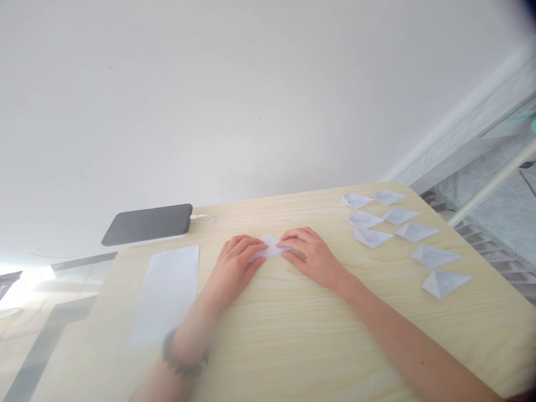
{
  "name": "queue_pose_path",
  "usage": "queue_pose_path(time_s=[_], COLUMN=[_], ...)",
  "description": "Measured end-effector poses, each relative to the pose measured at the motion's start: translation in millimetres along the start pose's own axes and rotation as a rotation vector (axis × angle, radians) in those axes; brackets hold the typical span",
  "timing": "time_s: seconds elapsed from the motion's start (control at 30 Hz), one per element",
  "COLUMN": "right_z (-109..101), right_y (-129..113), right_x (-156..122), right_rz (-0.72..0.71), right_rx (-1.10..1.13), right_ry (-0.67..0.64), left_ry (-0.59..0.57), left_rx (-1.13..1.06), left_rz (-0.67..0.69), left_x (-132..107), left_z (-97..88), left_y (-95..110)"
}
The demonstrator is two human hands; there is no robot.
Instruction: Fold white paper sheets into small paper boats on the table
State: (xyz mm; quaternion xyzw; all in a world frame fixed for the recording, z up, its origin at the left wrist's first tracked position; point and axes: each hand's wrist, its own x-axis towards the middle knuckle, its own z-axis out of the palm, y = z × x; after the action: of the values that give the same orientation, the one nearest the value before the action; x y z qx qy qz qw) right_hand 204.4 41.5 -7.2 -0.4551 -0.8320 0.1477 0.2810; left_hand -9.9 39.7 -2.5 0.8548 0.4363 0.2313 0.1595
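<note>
While pinching 1 folded paper (271,244) by its ends with the left hand (238,258) and the right hand (312,255), both nearly closed, hold it at the wooden table (310,335). See at left a white sheet (167,296) and, beyond it, a dark phone (148,223) with white cable (204,217). At right, find 8 folded pieces (435,256) in 2 uneven rows.

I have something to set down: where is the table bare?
Bare tabletop lies between the bracelet and right forearm, and behind the left hand and right hand, from the cable to the folded pieces. More lies between those and the forearm. Crowded: back right, eight pieces; left, phone and white paper.
</note>
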Motion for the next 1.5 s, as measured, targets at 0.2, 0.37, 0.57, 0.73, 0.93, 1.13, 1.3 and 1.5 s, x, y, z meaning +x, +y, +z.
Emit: queue_pose_path(time_s=[0.2,0.37,0.57,0.73,0.93,1.13,1.3,1.5], right_z=[0,2,5,5,5,5,5,4], right_y=[-1,-4,-12,-18,-21,-21,-23,-28], right_x=[-2,-3,-4,-4,-4,-4,-4,-2], right_rz=[-0.01,-0.072,-0.159,-0.192,-0.215,-0.235,-0.249,-0.265], right_rx=[0.017,-0.012,-0.046,-0.043,-0.023,-0.001,0.035,0.053], right_ry=[0.002,0.105,0.201,0.211,0.197,0.183,0.178,0.133], left_ry=[0.084,0.125,0.2,0.243,0.263,0.264,0.256,0.25], left_rx=[-0.029,-0.05,-0.062,-0.071,-0.087,-0.104,-0.112,-0.158], left_rz=[0.047,0.076,0.156,0.162,0.181,0.178,0.17,0.195], left_x=[-2,-2,0,1,1,2,2,1], left_z=[-0.7,-3.5,-5.3,-5.9,-5.6,-7.1,-7.6,-7.3], left_y=[0,2,9,12,14,18,18,18])
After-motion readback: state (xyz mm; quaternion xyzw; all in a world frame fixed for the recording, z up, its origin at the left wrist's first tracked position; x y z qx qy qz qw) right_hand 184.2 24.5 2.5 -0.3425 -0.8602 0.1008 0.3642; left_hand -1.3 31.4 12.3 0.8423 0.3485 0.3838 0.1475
